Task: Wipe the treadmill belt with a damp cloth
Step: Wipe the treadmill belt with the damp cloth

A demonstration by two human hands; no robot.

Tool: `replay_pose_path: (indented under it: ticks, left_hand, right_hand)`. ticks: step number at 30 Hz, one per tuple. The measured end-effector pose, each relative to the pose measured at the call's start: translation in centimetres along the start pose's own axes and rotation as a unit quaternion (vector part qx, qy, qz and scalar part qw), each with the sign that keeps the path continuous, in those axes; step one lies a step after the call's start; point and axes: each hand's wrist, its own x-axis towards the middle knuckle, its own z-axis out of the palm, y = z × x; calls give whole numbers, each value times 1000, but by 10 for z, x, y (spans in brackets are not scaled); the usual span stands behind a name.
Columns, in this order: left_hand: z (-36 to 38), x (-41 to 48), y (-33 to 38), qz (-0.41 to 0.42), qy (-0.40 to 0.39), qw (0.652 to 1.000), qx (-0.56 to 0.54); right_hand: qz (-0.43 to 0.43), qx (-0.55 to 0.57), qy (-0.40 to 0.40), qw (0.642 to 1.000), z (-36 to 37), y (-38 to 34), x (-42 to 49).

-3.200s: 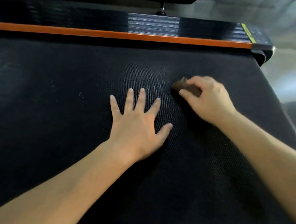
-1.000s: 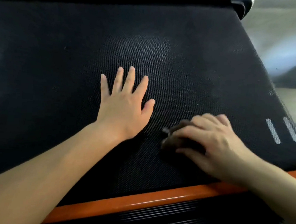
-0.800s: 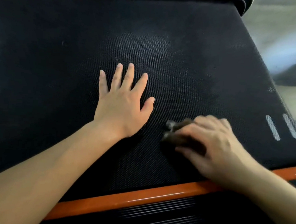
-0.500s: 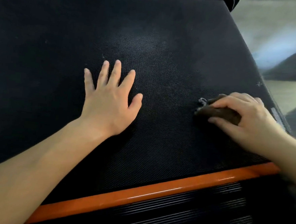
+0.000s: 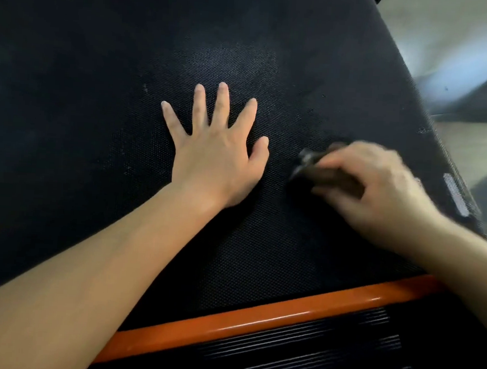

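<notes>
The black textured treadmill belt (image 5: 98, 93) fills most of the view. My left hand (image 5: 215, 156) lies flat on the belt near its middle, palm down with fingers spread and nothing in it. To its right, my right hand (image 5: 371, 187) is blurred with motion and presses a small bunched dark brown cloth (image 5: 326, 173) onto the belt. The cloth sticks out from under my fingers on the left side. A paler, slightly dusty patch of belt (image 5: 231, 59) shows beyond my left fingertips.
An orange strip (image 5: 256, 317) borders the belt's near edge, with a black ribbed side rail (image 5: 296, 358) below it. White dash marks (image 5: 454, 196) sit near the belt's right end. Pale floor (image 5: 462, 41) lies beyond at upper right.
Over the last second my right hand slid the cloth to the right, then back leftward toward my left hand. My left hand stayed flat on the belt.
</notes>
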Motion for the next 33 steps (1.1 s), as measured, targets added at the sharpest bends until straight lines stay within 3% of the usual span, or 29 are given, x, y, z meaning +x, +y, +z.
replay_pose_path:
  ticks: [2, 4, 8, 9, 14, 16, 18, 20, 26, 28, 31, 33]
  left_hand:
    - [0, 0, 0, 0, 0, 1000, 2]
    - [1, 0, 0, 2, 0, 1000, 1]
    - [1, 0, 0, -3, -7, 1000, 4]
    - [1, 1, 1, -3, -9, 1000, 4]
    - [0, 0, 0, -6, -21, 1000, 13]
    - [-1, -1, 0, -5, -22, 1000, 6]
    - [-2, -2, 0, -7, -23, 1000, -3]
    - [-2, -2, 2, -9, -26, 1000, -5]
    - [-5, 1, 1, -13, -31, 999, -10]
    - [-9, 4, 3, -15, -41, 999, -14]
    - [-16, 25, 3, -22, -35, 999, -26]
    - [-19, 45, 0, -21, -39, 999, -28]
  right_hand:
    - [-51, 5, -56, 997, 3, -5, -1]
    - [-41, -19, -18, 999, -1, 16, 22]
    - [158, -13, 92, 983, -11, 61, 91]
    - [161, -11, 93, 983, -4, 56, 96]
    - [-35, 4, -21, 999, 17, 10, 69]
    - [-7, -28, 12, 1000, 9, 31, 94]
    - [93, -74, 57, 991, -4, 63, 133]
    - [140, -88, 74, 983, -8, 75, 160]
    - [-3, -16, 5, 1000, 17, 40, 144]
    - [47, -60, 40, 996, 9, 57, 173]
    - [195, -71, 91, 974, -1, 80, 219]
    - [197, -71, 88, 974, 5, 70, 224]
